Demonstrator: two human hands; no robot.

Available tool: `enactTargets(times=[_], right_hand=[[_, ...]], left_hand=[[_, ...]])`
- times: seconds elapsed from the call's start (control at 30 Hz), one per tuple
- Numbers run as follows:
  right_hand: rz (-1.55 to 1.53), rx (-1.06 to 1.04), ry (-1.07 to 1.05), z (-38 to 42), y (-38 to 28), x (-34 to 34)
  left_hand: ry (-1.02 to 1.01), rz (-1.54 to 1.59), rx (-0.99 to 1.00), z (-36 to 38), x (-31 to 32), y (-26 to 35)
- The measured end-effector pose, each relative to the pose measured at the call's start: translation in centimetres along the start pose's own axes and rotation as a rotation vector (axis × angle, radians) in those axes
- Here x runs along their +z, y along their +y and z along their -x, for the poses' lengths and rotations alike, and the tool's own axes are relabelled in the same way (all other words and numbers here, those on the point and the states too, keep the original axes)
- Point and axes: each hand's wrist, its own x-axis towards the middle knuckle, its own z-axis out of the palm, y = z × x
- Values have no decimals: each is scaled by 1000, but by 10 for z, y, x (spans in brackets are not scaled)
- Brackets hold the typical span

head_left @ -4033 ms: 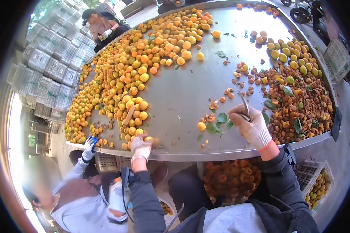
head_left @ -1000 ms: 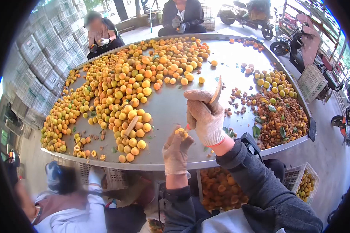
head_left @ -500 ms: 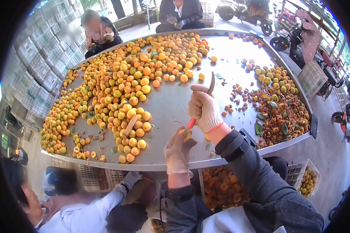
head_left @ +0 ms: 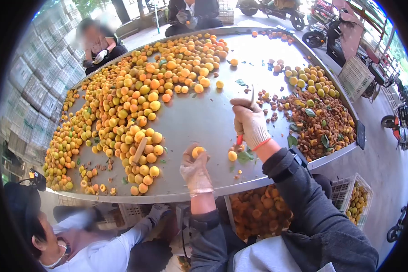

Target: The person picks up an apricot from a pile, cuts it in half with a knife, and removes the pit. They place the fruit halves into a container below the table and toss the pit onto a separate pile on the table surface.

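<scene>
My left hand, in a pale knit glove, is closed around an orange-yellow apricot above the table's near side. To its right, my right hand, also gloved, grips a knife. The curved blade sticks up past my fist, and its red handle shows below. Under the handle lie another apricot and a green leaf. A large heap of whole apricots spreads over the table's left and far side, with a wooden stick on top.
The metal table has a raised rim. At right lie a pile of brown pits and scraps and a dark device on the edge. Below me is a crate of apricot halves. A co-worker sits left; two people sit across.
My hands have moved apart: the knife in my right hand has left my left hand. A rounded apricot now shows in my left fingers. The whole view has shifted slightly.
</scene>
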Motion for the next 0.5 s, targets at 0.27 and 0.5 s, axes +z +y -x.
enactTargets(times=[0.27,0.5], right_hand=[[1500,-286,-615,28,41,-42],[1014,-116,-588,24,20,-34]], left_hand=[[-88,-18,77,-1,2,-9],[-23,-301,-160,5,-4,1]])
